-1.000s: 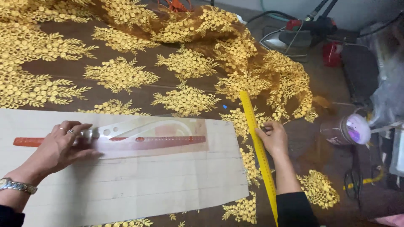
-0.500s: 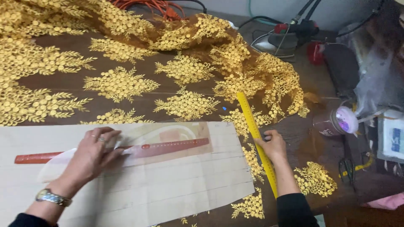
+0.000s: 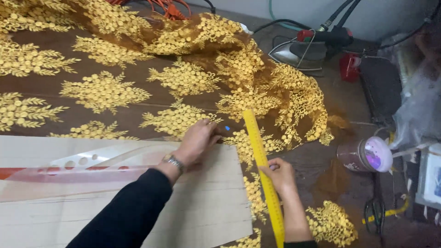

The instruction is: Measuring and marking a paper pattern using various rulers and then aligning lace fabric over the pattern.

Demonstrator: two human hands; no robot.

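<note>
Brown gold-embroidered fabric (image 3: 105,92) covers the tabletop. I see my left hand (image 3: 195,142) flat, fingers spread, on paper pattern (image 3: 202,202); right hand (image 3: 280,174) pinches yellow ruler (image 3: 259,156). Keep ruler flush against pattern's edge.

Left hand (image 3: 195,140) presses the paper pattern (image 3: 202,202) on gold-embroidered brown fabric (image 3: 105,92); right hand (image 3: 280,174) grips a yellow ruler (image 3: 257,142).

A flat, rectangular white package with a blue printed patch (image 3: 432,177) is being seen at the far right edge, cut off by the frame. Crumpled clear plastic bagging (image 3: 415,108) is lying just above it. No signs or screens are being shown.
</note>
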